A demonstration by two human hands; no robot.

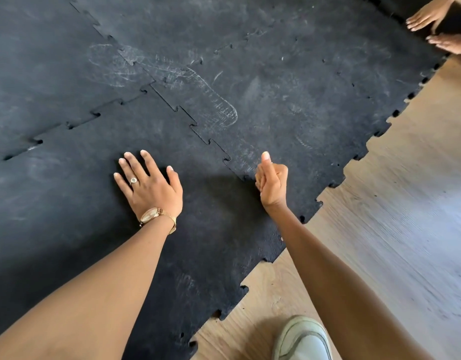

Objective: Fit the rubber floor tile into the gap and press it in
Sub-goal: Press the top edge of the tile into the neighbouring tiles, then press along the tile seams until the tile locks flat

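Note:
A black rubber floor tile (99, 203) with jigsaw edges lies in front of me among other black tiles. My left hand (148, 183) rests flat on it, fingers spread, with a ring and a gold watch. My right hand (272, 181) is curled into a fist with the thumb up, its side on the toothed seam (213, 142) between this tile and the neighbouring tile (302, 100). The seam's teeth look interlocked along most of its length.
Wooden floor (393, 203) lies to the right of the mat's toothed outer edge. My white shoe (302, 339) stands on the wood at the bottom. Another person's two hands (437, 29) press the mat at the top right corner.

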